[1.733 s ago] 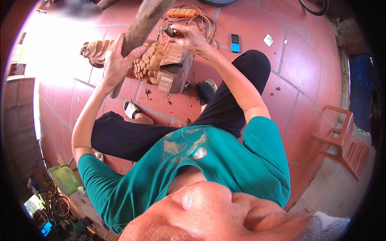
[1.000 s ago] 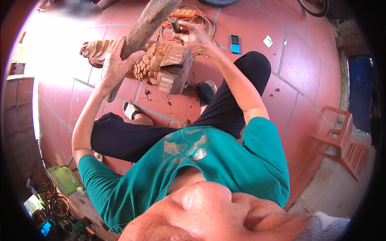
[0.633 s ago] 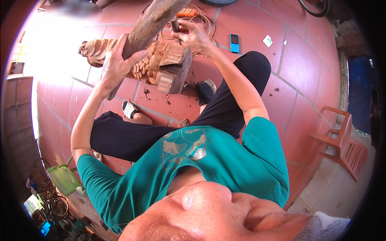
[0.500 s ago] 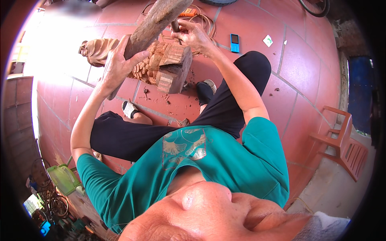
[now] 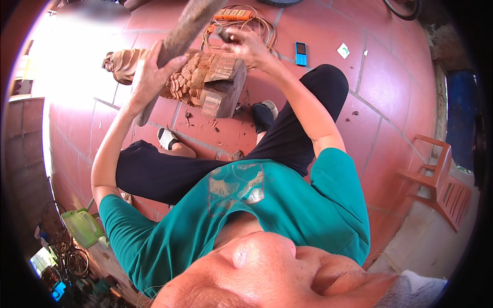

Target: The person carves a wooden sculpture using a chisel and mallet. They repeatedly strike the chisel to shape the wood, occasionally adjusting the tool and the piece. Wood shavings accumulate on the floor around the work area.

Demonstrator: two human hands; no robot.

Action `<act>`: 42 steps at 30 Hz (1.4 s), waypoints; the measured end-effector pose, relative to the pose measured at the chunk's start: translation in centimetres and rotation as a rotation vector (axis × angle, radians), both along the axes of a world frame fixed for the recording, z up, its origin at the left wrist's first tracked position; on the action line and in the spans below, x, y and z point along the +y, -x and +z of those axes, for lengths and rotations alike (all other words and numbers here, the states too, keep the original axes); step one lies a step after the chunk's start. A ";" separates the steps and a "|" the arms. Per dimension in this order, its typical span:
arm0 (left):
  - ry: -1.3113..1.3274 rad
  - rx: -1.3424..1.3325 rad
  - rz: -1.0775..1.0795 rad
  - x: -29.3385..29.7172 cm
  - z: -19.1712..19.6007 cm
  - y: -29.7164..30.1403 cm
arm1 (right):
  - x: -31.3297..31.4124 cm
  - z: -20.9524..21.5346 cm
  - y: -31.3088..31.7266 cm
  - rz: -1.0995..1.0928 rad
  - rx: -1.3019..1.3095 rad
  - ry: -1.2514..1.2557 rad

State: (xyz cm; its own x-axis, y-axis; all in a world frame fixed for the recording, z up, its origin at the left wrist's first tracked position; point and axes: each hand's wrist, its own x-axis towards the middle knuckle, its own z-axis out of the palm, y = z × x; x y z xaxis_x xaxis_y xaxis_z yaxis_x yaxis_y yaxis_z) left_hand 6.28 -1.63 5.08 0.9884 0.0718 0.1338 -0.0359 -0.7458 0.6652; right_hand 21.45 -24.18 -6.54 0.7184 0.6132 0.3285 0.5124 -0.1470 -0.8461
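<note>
My left hand (image 5: 151, 79) is closed round a long, rough wooden club (image 5: 187, 32), which slants from the top edge down past my wrist. Below and behind the club lies a carved wooden figure (image 5: 221, 84), with smooth folds at its left part, scale-like carving in the middle and a blocky base at the right. My right hand (image 5: 250, 49), just above the base, is closed on a short, dark, rod-like tool (image 5: 224, 35). Only the tool's blunt upper end shows clearly. Its lower part is hidden by my fingers.
An orange power strip (image 5: 233, 14) with a coiled cable lies beyond my right hand. A blue mobile phone (image 5: 300, 54) rests on the red tiles to the right. Wood chips (image 5: 188, 118) are scattered near my feet. A reddish plastic chair (image 5: 436, 177) stands far right.
The upper end of the club has swung left, away from the tool in my right hand. The tool now tilts more to the left, and the power strip is more exposed.
</note>
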 end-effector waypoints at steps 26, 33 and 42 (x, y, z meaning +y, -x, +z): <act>-0.136 -0.014 -0.060 1.0 -1.2 -0.8 | -0.2 -0.3 -0.8 -0.060 -0.125 -0.004; -0.107 -0.050 -0.036 0.7 -0.3 -0.8 | 0.6 -0.5 -0.8 -0.009 0.180 -0.270; -0.065 0.232 -0.059 2.0 0.0 -0.9 | -0.1 0.0 -1.2 -0.083 0.130 -0.045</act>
